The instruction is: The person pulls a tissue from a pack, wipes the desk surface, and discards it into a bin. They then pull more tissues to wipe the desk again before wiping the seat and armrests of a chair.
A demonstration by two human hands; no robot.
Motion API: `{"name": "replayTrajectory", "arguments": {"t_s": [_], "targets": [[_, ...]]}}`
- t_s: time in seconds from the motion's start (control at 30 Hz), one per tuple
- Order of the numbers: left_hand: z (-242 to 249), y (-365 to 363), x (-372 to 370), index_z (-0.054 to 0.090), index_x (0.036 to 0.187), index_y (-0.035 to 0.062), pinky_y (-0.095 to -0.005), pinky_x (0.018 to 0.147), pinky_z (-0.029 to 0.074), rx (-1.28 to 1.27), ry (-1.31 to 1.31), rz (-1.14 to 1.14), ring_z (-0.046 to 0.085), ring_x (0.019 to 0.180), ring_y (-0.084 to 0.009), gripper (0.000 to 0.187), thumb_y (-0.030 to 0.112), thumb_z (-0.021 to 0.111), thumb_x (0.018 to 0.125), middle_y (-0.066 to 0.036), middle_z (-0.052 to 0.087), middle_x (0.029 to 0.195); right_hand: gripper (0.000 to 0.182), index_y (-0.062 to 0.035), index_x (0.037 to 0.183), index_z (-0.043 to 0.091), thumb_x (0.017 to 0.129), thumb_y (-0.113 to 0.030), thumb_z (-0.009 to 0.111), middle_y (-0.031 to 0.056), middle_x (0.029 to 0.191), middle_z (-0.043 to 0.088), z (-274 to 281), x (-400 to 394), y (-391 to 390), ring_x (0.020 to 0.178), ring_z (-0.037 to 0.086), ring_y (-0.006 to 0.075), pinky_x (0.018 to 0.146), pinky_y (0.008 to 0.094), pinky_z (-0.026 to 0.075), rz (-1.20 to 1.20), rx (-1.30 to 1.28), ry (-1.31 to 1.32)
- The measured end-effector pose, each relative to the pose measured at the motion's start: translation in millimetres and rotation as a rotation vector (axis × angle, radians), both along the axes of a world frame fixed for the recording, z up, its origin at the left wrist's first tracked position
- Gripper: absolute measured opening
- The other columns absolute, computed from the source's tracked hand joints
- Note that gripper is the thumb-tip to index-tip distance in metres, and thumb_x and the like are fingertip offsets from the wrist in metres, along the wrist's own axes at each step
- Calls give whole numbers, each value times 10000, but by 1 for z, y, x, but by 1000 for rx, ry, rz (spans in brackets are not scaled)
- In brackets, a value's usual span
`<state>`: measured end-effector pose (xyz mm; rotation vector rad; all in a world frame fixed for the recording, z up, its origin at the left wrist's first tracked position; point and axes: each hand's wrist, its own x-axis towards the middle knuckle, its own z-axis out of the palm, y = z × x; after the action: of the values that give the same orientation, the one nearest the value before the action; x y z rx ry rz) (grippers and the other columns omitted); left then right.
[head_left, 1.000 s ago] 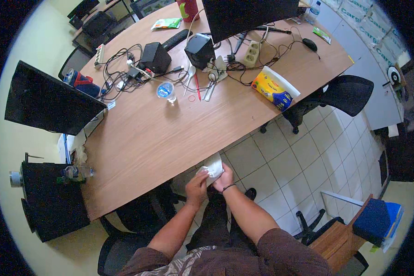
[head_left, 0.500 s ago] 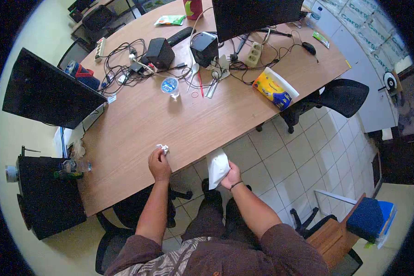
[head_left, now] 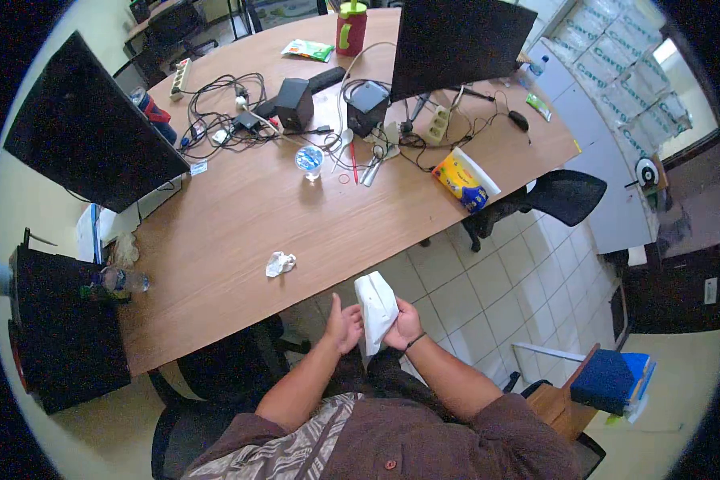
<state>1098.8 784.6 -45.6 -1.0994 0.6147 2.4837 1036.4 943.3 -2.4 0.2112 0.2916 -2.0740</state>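
Note:
A folded white paper piece (head_left: 378,308) is held upright in front of my body, just off the table's edge. My right hand (head_left: 404,326) grips its right side with the fingers wrapped round it. At its left side is my left hand (head_left: 345,326), thumb raised and fingers apart, close to the paper; whether it touches cannot be made out. On the table (head_left: 240,216) lies a crumpled white tissue (head_left: 280,264), up and to the left of my left hand.
A yellow and blue tissue pack (head_left: 464,181) lies near the table's right edge. Farther back are a plastic cup (head_left: 309,162), black speakers (head_left: 294,104), tangled cables and a large monitor (head_left: 460,48). Another monitor (head_left: 96,124) stands at left. Black chairs (head_left: 566,196) surround the table.
My left hand has let go of the crumpled tissue, leaving it on the table, and has moved right and down beside the paper. The head view has shifted slightly.

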Motion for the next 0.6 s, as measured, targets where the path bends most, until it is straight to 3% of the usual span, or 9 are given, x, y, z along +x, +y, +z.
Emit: {"name": "replayTrajectory", "arguments": {"t_s": [0.1,0.3,0.37,0.47,0.6], "targets": [[34,-7,-11,413,1401,-37,-507,1100,367,350,300,61,524,1257,-384,1134,898,215,791,-236,530,1368,542,3,1354,510,997,-373,354,158,1304,605,25,-2,-13,1200,577,315,1080,464,403,-74,190,-38],[76,-46,-17,419,1405,-21,-520,1103,363,318,464,215,514,1272,-377,1028,828,247,851,-223,519,1387,522,16,1341,514,1009,-342,330,178,1334,577,59,-18,-29,1219,565,316,1082,466,403,-58,356,101],[85,-53,-14,417,1406,-17,-523,1102,365,301,478,234,511,1277,-372,974,790,263,881,-222,512,1393,492,24,1317,526,1018,-321,342,176,1291,601,77,-20,-36,1186,586,307,1056,457,426,-71,544,157],[98,-58,-10,417,1405,-9,-524,1097,372,136,536,257,504,1286,-368,844,684,277,945,-212,511,1396,444,23,1254,572,1019,-293,367,169,1226,633,20,-41,-31,1111,621,301,996,426,464,-91,701,403],[84,-51,-14,399,1421,6,-518,1086,384,23,483,350,520,1266,-344,730,584,289,990,-186,529,1380,399,32,1188,607,1021,-252,383,158,1183,654,24,-58,-49,1043,640,277,948,393,479,-142,872,558]]}}
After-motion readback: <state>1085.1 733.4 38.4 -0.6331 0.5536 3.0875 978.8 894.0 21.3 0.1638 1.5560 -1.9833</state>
